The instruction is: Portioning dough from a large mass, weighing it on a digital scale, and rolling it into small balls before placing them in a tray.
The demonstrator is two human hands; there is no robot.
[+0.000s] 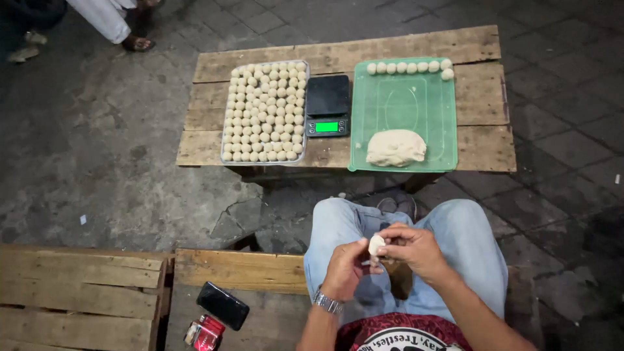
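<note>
- Head view, looking down: a seated person in light blue jeans works over their lap, both hands raised between the knees.
- The left hand (344,265), with a metal watch at the wrist, and the right hand (413,248) meet around a small pale dough piece (376,245).
- The dough piece sits between the two hands, pinched by the left fingertips on one side and the right fingertips on the other. Both hands are curled closed on it, not spread. It looks roundish, with no clear long axis.
- Both hands touch it, so neither is nearer.
- Ahead of the knees stands a low wooden surface (478,45) made of planks.
- On its right lies a green mat (406,104) with a large dough lump (395,147) at the near edge and a row of dough balls (409,67) along the far edge.
- In the middle sits a small black scale (327,104) with a lit green display.
- On its left is a metal tray (264,112) packed with rows of small balls.
- The dough lump lies straight ahead of the hands, well apart from them, slightly toward the right hand's side.
- Beside the person's left, on a wooden bench (240,270), lie a black phone (223,305) and a red packet (205,333).
- At the far left, another person's sandalled foot (138,43) shows on the pavement.
</note>
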